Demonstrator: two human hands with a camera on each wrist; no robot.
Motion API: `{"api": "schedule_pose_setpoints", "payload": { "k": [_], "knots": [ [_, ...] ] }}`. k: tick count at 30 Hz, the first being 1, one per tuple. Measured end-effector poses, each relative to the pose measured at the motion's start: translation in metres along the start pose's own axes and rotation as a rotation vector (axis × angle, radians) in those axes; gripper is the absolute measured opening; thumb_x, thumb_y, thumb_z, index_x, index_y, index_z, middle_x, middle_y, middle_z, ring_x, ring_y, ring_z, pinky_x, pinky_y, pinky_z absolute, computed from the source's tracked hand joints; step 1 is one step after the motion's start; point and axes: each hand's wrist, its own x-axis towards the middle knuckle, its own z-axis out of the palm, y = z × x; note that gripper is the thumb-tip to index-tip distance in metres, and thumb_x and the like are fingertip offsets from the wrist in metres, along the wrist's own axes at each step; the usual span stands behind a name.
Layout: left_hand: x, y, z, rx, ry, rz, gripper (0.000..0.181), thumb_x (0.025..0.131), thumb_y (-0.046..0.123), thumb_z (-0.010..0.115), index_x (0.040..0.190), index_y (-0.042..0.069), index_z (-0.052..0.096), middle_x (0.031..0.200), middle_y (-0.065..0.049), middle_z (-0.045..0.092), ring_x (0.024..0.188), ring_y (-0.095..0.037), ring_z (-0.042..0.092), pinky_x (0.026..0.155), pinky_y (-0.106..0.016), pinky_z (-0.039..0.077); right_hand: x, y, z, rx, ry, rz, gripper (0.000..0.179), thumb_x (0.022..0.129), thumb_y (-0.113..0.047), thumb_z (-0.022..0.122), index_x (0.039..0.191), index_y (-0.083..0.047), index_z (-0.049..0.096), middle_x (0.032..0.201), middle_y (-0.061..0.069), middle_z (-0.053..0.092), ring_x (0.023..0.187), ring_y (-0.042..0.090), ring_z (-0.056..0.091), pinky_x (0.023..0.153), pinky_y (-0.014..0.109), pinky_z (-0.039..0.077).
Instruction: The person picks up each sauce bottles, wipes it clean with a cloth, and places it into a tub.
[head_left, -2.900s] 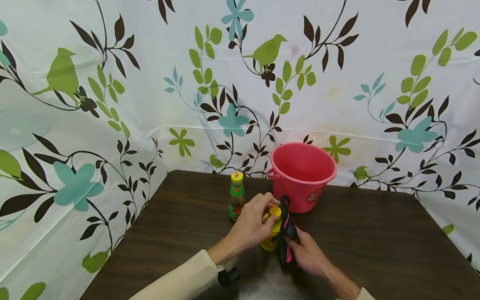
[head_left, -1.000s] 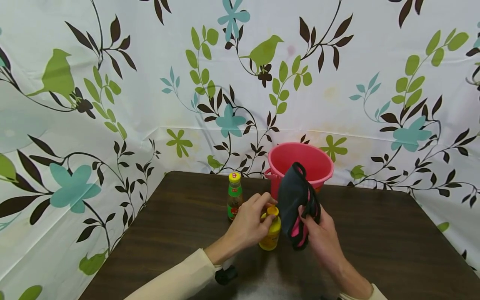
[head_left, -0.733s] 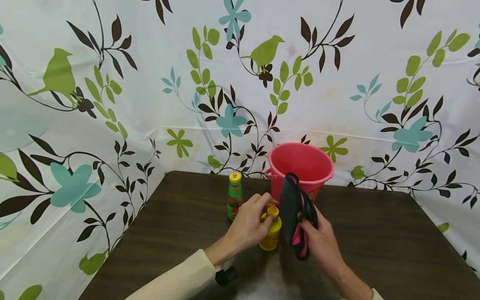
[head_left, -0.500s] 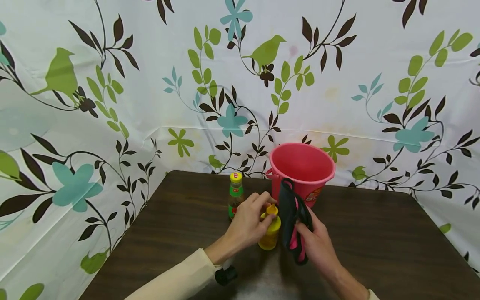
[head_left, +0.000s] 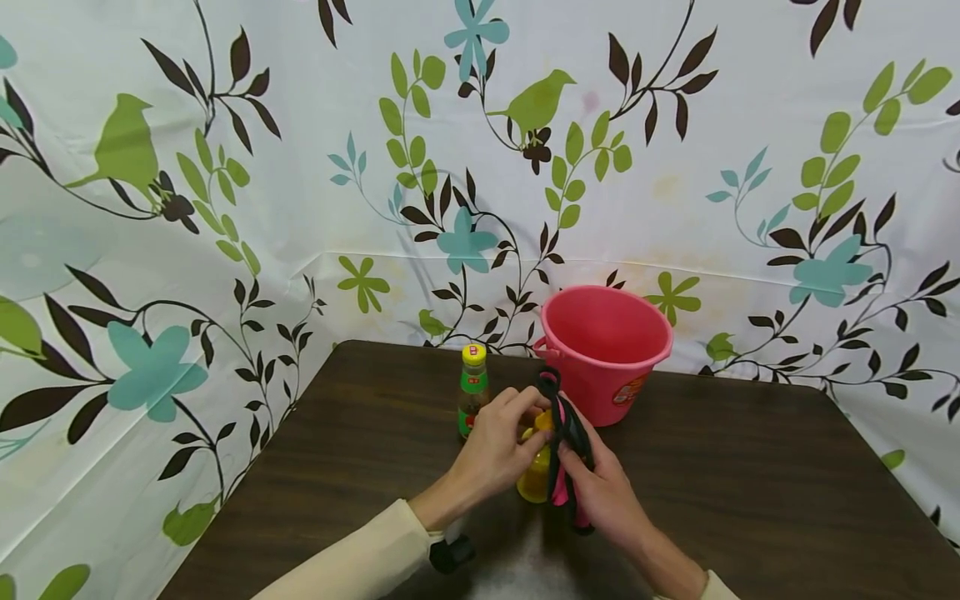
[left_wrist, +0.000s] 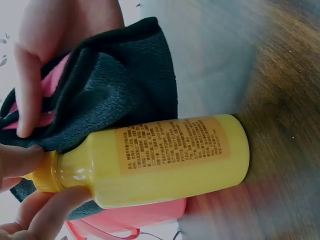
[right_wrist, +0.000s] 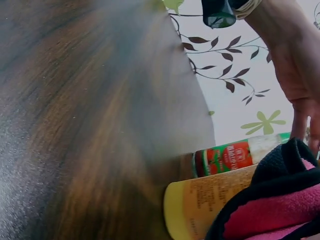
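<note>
My left hand (head_left: 491, 442) pinches the cap and neck of a yellow squeeze bottle (left_wrist: 170, 160), which stands upright on the table. The bottle carries an orange label with small dark print. In my right hand (head_left: 609, 498) is a folded cleaning cloth (left_wrist: 115, 90), dark grey on one face, pink on the other, with black edging. The cloth lies against the bottle's right side and hides part of it in the head view. Its pink inner face (right_wrist: 270, 210) shows in the right wrist view.
Behind my left hand stands a glass sauce bottle (head_left: 473, 383) with a yellow cap and green label. A pink bucket (head_left: 600, 392) is at the back of the dark wooden table (head_left: 750, 483). A patterned curtain (head_left: 675, 183) hangs behind the table.
The right hand has brought the cloth left from in front of the bucket, against the yellow bottle. The left hand keeps its pinch on the bottle's top.
</note>
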Motion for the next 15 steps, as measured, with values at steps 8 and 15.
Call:
{"api": "schedule_pose_setpoints", "payload": {
  "k": [8, 15],
  "knots": [
    [0.001, 0.002, 0.001, -0.006, -0.028, -0.001, 0.027, 0.095, 0.008, 0.078, 0.120, 0.014, 0.068, 0.102, -0.005, 0.062, 0.097, -0.020, 0.071, 0.077, -0.030, 0.062, 0.002, 0.018, -0.001, -0.100, 0.076, 0.079, 0.047, 0.111, -0.022, 0.053, 0.157, -0.018, 0.049, 0.149, 0.010, 0.063, 0.135, 0.025, 0.059, 0.110, 0.044, 0.047],
    [0.000, 0.002, 0.000, -0.001, -0.030, -0.002, 0.027, 0.096, 0.011, 0.077, 0.121, 0.014, 0.067, 0.102, -0.006, 0.062, 0.093, -0.024, 0.067, 0.072, -0.021, 0.055, 0.002, 0.029, -0.005, -0.149, 0.061, 0.101, 0.042, 0.109, -0.018, 0.054, 0.152, -0.017, 0.055, 0.134, 0.006, 0.069, 0.117, 0.016, 0.063, 0.098, 0.031, 0.049]
  ]
}}
